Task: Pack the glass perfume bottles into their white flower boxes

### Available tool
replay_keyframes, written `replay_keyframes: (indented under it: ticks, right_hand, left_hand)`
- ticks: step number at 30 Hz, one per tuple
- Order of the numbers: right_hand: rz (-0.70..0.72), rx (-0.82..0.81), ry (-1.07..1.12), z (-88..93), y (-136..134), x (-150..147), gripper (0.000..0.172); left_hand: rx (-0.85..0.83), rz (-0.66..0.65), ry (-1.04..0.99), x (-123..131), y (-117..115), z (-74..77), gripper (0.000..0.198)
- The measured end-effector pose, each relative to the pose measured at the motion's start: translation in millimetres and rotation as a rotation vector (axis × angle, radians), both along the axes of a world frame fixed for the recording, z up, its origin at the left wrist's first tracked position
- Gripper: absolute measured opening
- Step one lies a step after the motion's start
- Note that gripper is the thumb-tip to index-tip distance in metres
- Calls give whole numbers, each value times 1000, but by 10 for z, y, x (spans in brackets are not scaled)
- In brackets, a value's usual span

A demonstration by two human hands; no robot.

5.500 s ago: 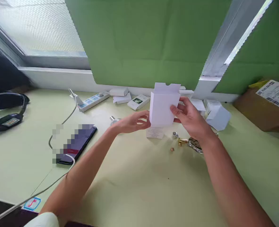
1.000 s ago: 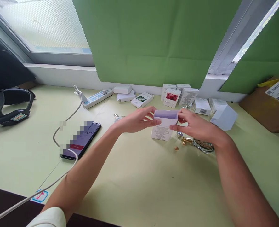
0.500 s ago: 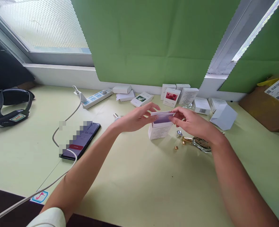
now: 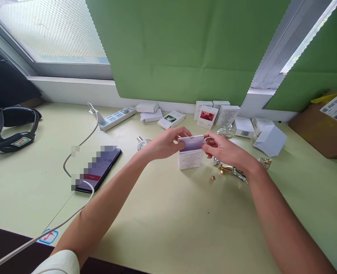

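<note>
A small white carton [image 4: 189, 158] with fine print on its front stands on the pale green table [image 4: 162, 220]. Its top flap is folded nearly flat. My left hand [image 4: 164, 144] grips the carton's upper left corner with curled fingers. My right hand [image 4: 221, 149] pinches the flap from the right side. Both hands are closed on the carton. Just right of it lie small gold and silver caps [image 4: 224, 167] and a glass bottle [image 4: 264, 162], partly hidden behind my right wrist.
Several white product boxes [image 4: 214, 114] line the back edge under the green blind. A power strip [image 4: 115, 118], a phone [image 4: 98, 171] on a white cable, a black headset [image 4: 8, 131] at left, an open white box [image 4: 269, 140] and a cardboard carton [image 4: 322, 129] at right.
The carton came down from mid-air onto the table. Over the last second the open flap was folded down over its top and the carton shifted slightly left.
</note>
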State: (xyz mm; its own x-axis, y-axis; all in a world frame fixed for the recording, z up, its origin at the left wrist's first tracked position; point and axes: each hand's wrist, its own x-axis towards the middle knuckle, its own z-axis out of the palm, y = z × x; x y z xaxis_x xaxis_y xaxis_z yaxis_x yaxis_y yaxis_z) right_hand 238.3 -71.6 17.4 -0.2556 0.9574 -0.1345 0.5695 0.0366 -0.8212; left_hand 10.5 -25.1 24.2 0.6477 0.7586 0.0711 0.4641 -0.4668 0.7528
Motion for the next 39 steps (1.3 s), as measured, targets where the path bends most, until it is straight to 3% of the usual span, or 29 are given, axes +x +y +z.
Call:
replay_keyframes:
  ticks: [5,13,20,25,29,32,36,39]
  right_hand:
    - [8,-11,-18,30,-42,-64,24]
    - [-33,338,-13,59,-27,-139,29]
    - [-1,345,8,59,-22,-133,32]
    - [8,266,-40,66,-28,-85,31]
    - [44,163,-73,61,-27,-49,34]
    - [82,96,-70,33,-8,-9,36]
    - [142,-71,-23,-33,19,69,40]
    - [182,-152,0,-105,33,73,55]
  left_hand:
    - [-79,4,14,-14,-17,13,29]
    - [-54,-22,99,-15,-27,23,31]
    - [-4,-29,193,8,-69,69,29]
    - [39,-38,194,-14,-46,72,26]
    - [270,-27,56,-50,-170,236,26]
    - [397,-69,115,-50,-294,338,16]
    - [464,-155,273,-31,-303,286,22]
    - [448,-177,311,-29,-241,220,30]
